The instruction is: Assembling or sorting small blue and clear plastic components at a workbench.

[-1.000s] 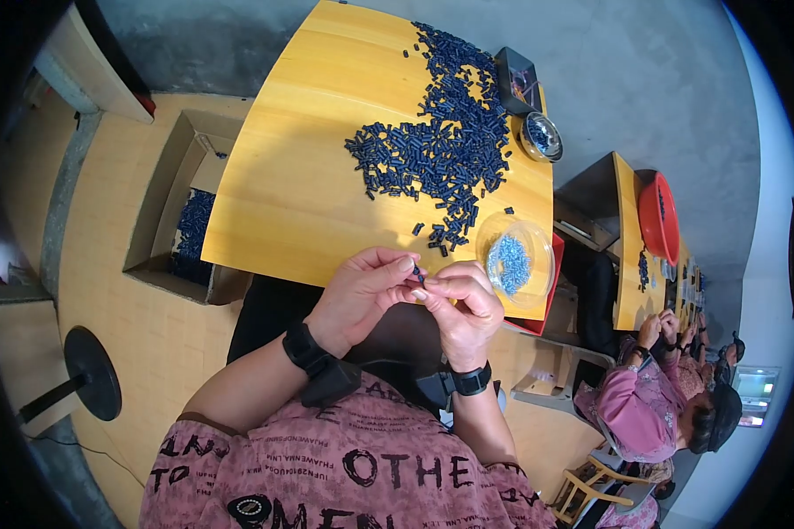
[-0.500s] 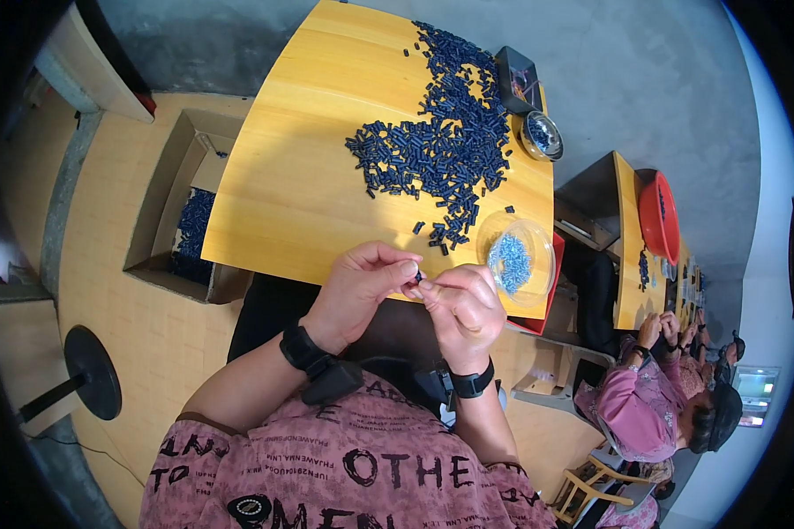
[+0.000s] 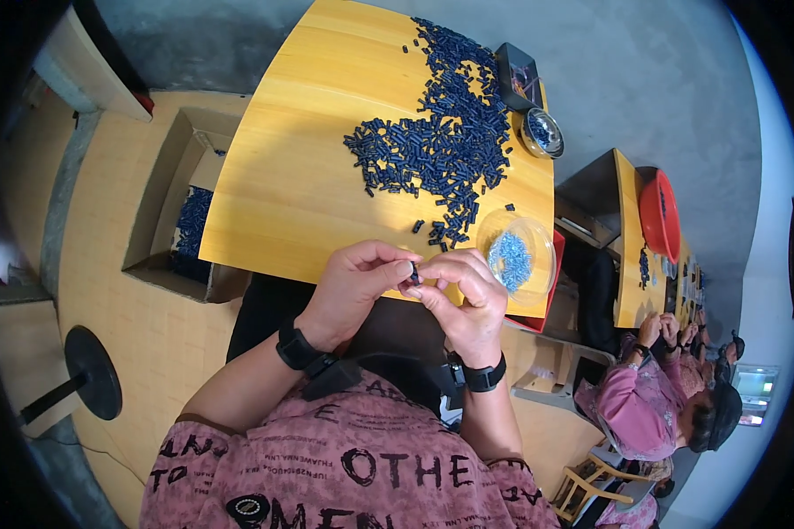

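My left hand (image 3: 359,284) pinches a small dark cylindrical piece (image 3: 414,274) between thumb and fingertips, just over the table's near edge. From the other side my right hand (image 3: 464,300) closes in, its thumb and fingertips at the same piece. Whether the right fingers also hold something tiny is hidden. Beyond the hands a large pile of similar dark blue cylindrical pieces (image 3: 432,150) spreads over the yellow table (image 3: 273,176). Beside my right hand sits a clear round dish (image 3: 549,280) holding many small light-blue parts (image 3: 511,261).
A black tray (image 3: 518,75) and a metal bowl (image 3: 538,145) stand at the table's far right. On the floor at left is a cardboard box (image 3: 150,207) of dark pieces. Other people (image 3: 631,397) sit at a further table with a red basin (image 3: 659,216).
My right hand's fingers have shifted and spread a little around the dark piece, showing more of it. The left hand keeps its pinch, nearly still.
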Action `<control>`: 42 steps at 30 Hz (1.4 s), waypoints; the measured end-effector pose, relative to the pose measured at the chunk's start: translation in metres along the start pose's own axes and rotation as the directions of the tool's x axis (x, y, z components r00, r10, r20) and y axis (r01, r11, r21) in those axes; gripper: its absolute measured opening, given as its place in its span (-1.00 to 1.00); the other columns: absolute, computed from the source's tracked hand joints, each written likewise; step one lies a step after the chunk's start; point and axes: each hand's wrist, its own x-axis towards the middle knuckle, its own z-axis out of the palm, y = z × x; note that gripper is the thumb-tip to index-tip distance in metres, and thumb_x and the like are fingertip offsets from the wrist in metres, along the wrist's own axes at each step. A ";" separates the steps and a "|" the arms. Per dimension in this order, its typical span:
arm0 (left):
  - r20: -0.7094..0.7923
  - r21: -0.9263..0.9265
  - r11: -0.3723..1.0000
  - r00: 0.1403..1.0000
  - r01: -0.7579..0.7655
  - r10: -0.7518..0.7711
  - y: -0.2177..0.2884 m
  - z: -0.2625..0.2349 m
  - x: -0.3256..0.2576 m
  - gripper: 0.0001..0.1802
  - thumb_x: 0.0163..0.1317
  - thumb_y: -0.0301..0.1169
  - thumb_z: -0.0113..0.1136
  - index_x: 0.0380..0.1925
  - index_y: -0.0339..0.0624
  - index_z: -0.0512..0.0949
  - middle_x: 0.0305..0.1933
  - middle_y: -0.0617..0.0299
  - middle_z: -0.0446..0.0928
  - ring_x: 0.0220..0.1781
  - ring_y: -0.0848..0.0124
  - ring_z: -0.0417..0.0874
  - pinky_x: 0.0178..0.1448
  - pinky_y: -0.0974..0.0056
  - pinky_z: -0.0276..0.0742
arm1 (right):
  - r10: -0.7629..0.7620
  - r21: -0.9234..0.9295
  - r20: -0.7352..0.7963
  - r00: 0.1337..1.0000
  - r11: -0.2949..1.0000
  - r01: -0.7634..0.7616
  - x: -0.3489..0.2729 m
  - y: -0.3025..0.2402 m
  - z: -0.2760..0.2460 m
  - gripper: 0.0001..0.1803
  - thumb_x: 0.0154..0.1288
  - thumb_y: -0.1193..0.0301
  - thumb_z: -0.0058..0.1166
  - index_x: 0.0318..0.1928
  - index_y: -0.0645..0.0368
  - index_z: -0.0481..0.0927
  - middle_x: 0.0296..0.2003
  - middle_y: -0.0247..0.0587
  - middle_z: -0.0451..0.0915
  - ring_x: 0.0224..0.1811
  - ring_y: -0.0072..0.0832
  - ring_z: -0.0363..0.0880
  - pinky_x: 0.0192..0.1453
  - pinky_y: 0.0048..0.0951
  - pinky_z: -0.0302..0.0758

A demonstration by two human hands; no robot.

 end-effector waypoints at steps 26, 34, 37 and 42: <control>0.087 0.121 0.987 0.991 -0.110 0.100 0.003 0.000 0.000 -0.86 0.31 -0.60 0.22 -0.15 -0.30 0.66 -0.10 0.18 0.68 -0.05 0.48 0.63 0.12 0.35 0.51 | -0.191 -0.115 -0.178 0.965 0.978 0.173 -0.011 -0.001 0.017 -0.81 0.06 0.62 0.36 -0.26 0.23 0.69 -0.31 -0.15 0.69 -0.28 -0.24 0.63 -0.18 -0.35 0.57; 0.012 -0.027 0.982 0.982 -0.187 0.187 -0.002 0.000 0.007 -0.83 0.34 -0.59 0.20 -0.08 -0.31 0.63 -0.09 0.14 0.67 -0.06 0.44 0.65 0.12 0.34 0.55 | -0.355 -0.424 -0.188 0.916 0.870 0.250 -0.007 -0.005 0.025 -0.72 0.08 0.63 0.36 -0.17 0.20 0.64 -0.26 -0.18 0.67 -0.27 -0.23 0.59 -0.14 -0.30 0.54; 0.015 -0.099 0.979 0.983 -0.179 0.181 -0.004 -0.003 0.010 -0.83 0.34 -0.61 0.19 -0.08 -0.32 0.63 -0.09 0.12 0.67 -0.08 0.41 0.67 0.12 0.33 0.57 | -0.348 -0.451 -0.193 0.918 0.862 0.232 -0.006 -0.003 0.028 -0.75 0.09 0.64 0.36 -0.20 0.21 0.63 -0.29 -0.17 0.67 -0.29 -0.24 0.59 -0.17 -0.30 0.52; 0.022 0.062 0.980 0.982 -0.189 0.188 0.001 -0.002 0.010 -0.85 0.32 -0.63 0.18 -0.14 -0.34 0.64 -0.13 0.13 0.67 -0.07 0.40 0.66 0.13 0.31 0.55 | -0.304 -0.396 -0.192 0.933 0.894 0.210 -0.010 0.003 0.029 -0.76 0.10 0.63 0.33 -0.18 0.24 0.65 -0.29 -0.14 0.65 -0.27 -0.20 0.58 -0.15 -0.28 0.55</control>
